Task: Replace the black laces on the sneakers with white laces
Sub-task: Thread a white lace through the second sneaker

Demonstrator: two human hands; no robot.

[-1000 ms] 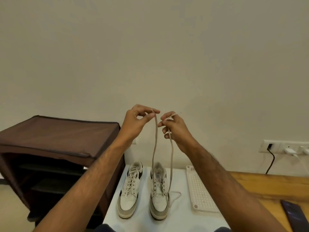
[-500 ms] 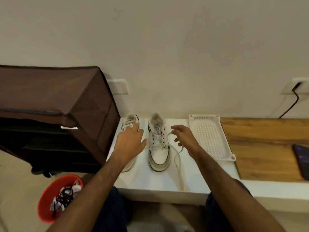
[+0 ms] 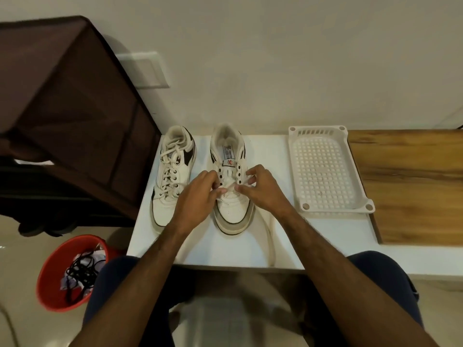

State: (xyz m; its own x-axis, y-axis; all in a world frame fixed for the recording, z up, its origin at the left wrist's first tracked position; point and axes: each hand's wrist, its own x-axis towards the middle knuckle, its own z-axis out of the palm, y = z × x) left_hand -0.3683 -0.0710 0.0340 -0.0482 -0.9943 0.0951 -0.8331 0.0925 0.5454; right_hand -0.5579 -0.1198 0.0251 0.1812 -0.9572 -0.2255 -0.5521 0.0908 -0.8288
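Both hands now meet over half-laced right sneaker

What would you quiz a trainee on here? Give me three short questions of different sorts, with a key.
1. True or false: the left sneaker is already laced in white.
2. Multiple choice: the black laces lie in A) the white tray, B) the red bucket, C) the brown rack.
3. Fill in: both hands, left hand and right hand, work a white lace at the right ____.

Key: 1 true; 2 B; 3 sneaker.
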